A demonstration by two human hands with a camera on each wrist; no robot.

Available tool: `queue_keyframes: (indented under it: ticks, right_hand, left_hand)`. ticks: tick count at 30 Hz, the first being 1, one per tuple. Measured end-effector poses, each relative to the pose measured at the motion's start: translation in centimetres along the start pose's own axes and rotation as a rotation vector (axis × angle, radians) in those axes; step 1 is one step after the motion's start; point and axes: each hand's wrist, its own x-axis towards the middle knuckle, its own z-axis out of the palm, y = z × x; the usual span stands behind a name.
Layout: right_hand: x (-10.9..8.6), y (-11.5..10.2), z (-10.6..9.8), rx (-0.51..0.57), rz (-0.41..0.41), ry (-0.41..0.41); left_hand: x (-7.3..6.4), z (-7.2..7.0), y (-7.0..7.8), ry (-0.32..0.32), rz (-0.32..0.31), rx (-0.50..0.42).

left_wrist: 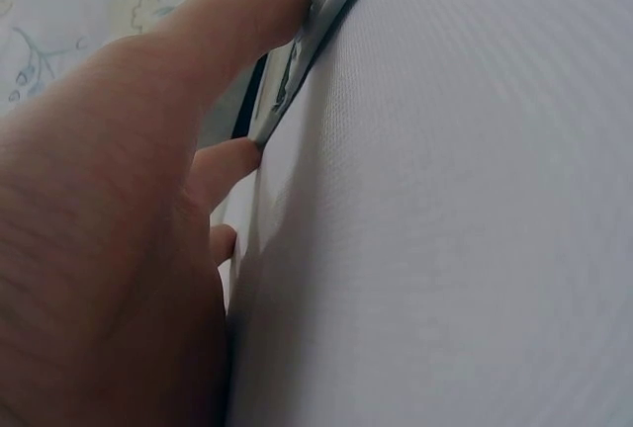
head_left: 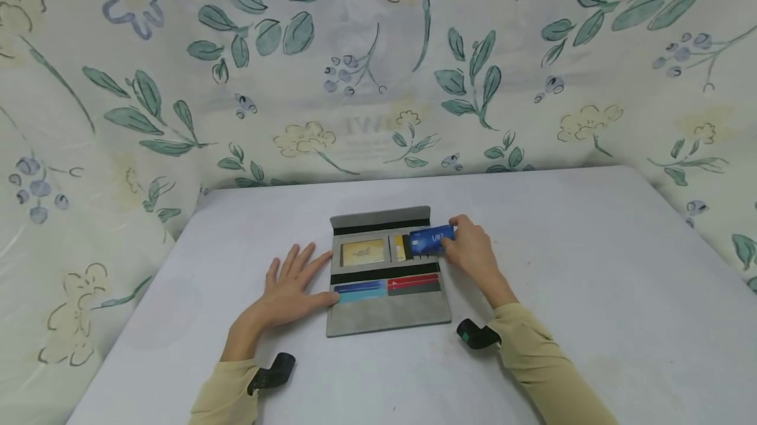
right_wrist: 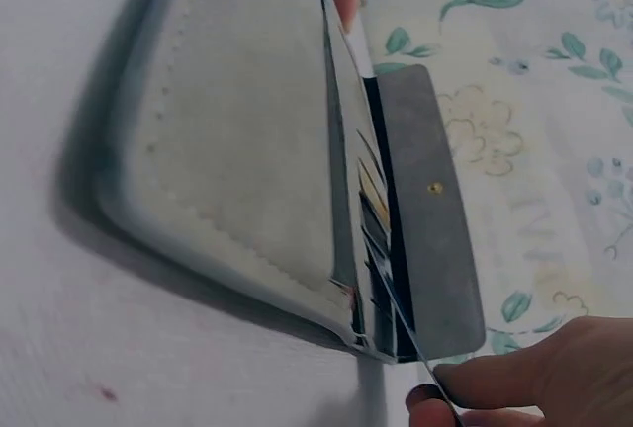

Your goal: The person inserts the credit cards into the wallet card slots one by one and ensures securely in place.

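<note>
A grey wallet (head_left: 387, 315) lies unfolded on the table, its top flap (right_wrist: 430, 200) with a small metal snap turned away from me. My right hand (head_left: 475, 251) pinches a blue card marked VIP (head_left: 427, 240) by its right end, over the wallet's upper right slots. In the right wrist view the card shows edge-on, its far end among the slots. My left hand (head_left: 290, 293) is spread flat at the wallet's left edge, thumb tip on the lower panel's edge. Blue cards (head_left: 359, 287) and red cards (head_left: 412, 280) sit in the lower slots, and a yellowish card (head_left: 363, 253) fills the framed window.
The wallet rests on a white table (head_left: 568, 267). Behind it hangs a floral-patterned cloth (head_left: 367, 83), which also runs along both sides. A black wrist camera (head_left: 273, 372) sticks out from the left sleeve, another black camera (head_left: 475, 335) from the right sleeve.
</note>
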Motion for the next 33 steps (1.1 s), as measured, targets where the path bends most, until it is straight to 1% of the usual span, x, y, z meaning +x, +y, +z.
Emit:
queue_keyframes:
  ticks: [3, 7, 11, 17, 21, 24, 26, 30, 33]
  right_hand:
    - [-0.1, 0.1, -0.3, -0.029, -0.026, -0.032]
    - [-0.1, 0.3, -0.4, -0.038, -0.01, -0.092]
    - [0.0, 0.6, -0.5, -0.023, -0.015, -0.137]
    - [0.2, 1.1, -0.8, 0.009, -0.061, -0.166]
    - [0.3, 1.2, -1.1, 0.019, -0.073, -0.175]
    - [0.3, 1.1, -1.1, 0.013, -0.077, -0.162]
    - [0.4, 0.9, -1.0, 0.014, -0.082, -0.13]
    - [0.5, 0.5, -0.3, 0.028, -0.095, -0.03]
    - [0.4, 0.1, 0.2, 0.033, -0.125, 0.041]
  left_hand:
    - [0.0, 0.1, -0.1, -0.002, -0.002, 0.007]
    - [0.0, 0.0, -0.1, -0.005, 0.002, 0.009]
    - [-0.1, -0.1, 0.0, -0.009, 0.005, 0.009]
    - [-0.3, -0.3, 0.0, -0.01, 0.008, 0.007]
    - [-0.4, -0.3, 0.1, -0.013, 0.005, 0.001]
    - [-0.4, -0.3, 0.1, -0.013, 0.005, -0.002]
    - [-0.4, -0.3, 0.1, -0.012, 0.006, -0.002]
    - [-0.4, -0.4, 0.1, -0.01, 0.005, 0.004]
    - [-0.4, -0.4, 0.1, -0.01, 0.005, 0.008]
